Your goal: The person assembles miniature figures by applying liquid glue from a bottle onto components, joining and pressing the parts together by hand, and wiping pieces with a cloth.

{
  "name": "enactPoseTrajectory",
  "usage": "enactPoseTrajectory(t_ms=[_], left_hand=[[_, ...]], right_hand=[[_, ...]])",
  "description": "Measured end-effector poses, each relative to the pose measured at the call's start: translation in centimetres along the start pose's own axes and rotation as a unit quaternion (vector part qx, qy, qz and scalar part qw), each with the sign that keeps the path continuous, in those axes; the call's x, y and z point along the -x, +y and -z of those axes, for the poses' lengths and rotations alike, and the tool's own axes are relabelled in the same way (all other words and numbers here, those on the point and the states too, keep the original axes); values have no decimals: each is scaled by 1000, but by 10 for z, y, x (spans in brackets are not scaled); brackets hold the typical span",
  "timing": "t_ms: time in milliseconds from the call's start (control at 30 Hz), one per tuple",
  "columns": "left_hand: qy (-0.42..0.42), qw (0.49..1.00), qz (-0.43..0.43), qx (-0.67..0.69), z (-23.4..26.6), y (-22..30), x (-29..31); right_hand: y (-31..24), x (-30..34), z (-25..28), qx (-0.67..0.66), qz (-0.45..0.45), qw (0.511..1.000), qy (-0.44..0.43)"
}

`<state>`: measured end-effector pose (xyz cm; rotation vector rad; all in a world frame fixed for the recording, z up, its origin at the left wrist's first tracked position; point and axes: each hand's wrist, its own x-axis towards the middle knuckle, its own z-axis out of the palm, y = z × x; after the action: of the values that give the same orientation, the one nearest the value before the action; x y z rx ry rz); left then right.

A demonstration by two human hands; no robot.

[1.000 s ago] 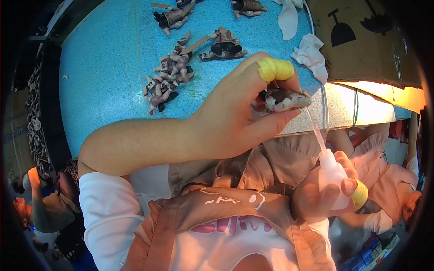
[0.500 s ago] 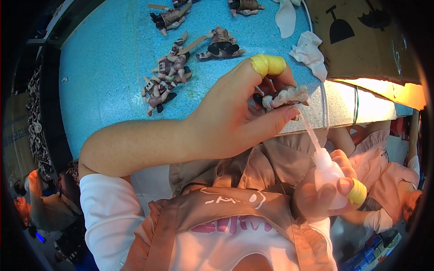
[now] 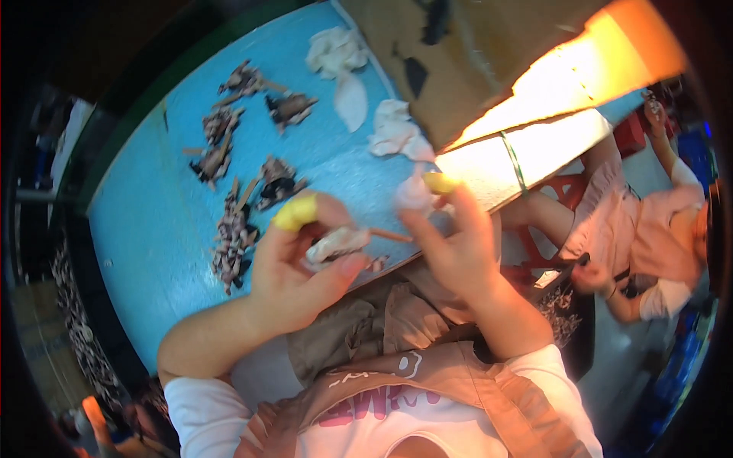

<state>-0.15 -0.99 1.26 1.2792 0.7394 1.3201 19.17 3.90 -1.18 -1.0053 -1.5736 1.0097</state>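
Note:
A small toy figurine (image 3: pixel 337 244) with a pale body is gripped between the thumb and fingers of my left hand (image 3: pixel 294 271); a thin brown stick-like part juts from it to the right. My right hand (image 3: pixel 462 248) pinches a pale squeeze bottle (image 3: pixel 413 195) over the table's near edge, beside a crumpled white cloth (image 3: pixel 397 133). Motion blurs the bottle, and I cannot tell whether it touches the table. Yellow tape wraps a finger on each hand. Beyond my left hand lie several brown and pale figurines (image 3: pixel 276 183) on the blue tabletop (image 3: pixel 137 252).
More white cloth (image 3: pixel 336 53) lies at the back. A brown cardboard sheet (image 3: pixel 473 84) covers the right side, near a brightly lit strip with a green band (image 3: pixel 514 162). A dark tray of small parts (image 3: pixel 72 305) stands at left. Another person (image 3: pixel 649 221) sits at right.
The view has turned. My right hand has brought the bottle up from beside my lap to the table, its tip away from the figurine. My left hand still holds the figurine, now turned.

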Motion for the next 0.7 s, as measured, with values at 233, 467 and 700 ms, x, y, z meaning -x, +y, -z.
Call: enactPoseTrajectory(t_ms=[233,467,700], left_hand=[[20,997,61,50,-7,2,-4],[12,994,73,77,-8,4,-9],[-52,991,96,79,-14,0,-2]], right_hand=[[1,-14,8,246,148,958,0],[18,-98,66,291,191,929,127],[32,-106,24,374,275,886,-12]])
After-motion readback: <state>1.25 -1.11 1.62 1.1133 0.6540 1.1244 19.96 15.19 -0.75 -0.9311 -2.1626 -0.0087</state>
